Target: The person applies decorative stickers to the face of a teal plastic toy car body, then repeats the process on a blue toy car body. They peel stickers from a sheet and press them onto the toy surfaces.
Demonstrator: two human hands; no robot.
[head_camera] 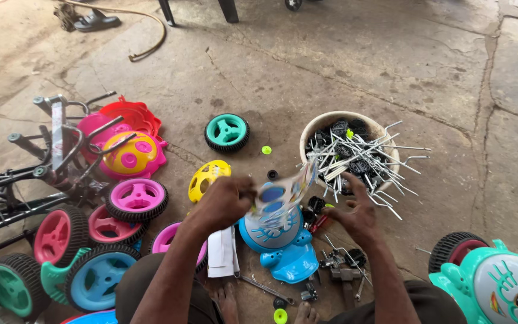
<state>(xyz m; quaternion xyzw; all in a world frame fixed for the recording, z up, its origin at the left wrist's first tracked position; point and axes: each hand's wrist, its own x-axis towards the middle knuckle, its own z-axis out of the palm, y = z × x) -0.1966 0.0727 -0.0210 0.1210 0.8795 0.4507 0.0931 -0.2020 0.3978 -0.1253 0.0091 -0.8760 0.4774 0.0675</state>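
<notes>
left hand [226, 201] fingers gripping sticker sheet [283, 195], right hand [355, 210] fingers loose, over blue toy face [283, 246]

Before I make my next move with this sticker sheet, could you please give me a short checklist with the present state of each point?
1. Left hand grips the sticker sheet: ok.
2. Right hand on the sheet: not ok, open beside it.
3. Blue cat-face panel lies face up beneath the sheet: ok.
4. Sheet sharp enough to read: cannot tell, blurred.
5. Bowl of metal rods near the right hand: ok.
</notes>
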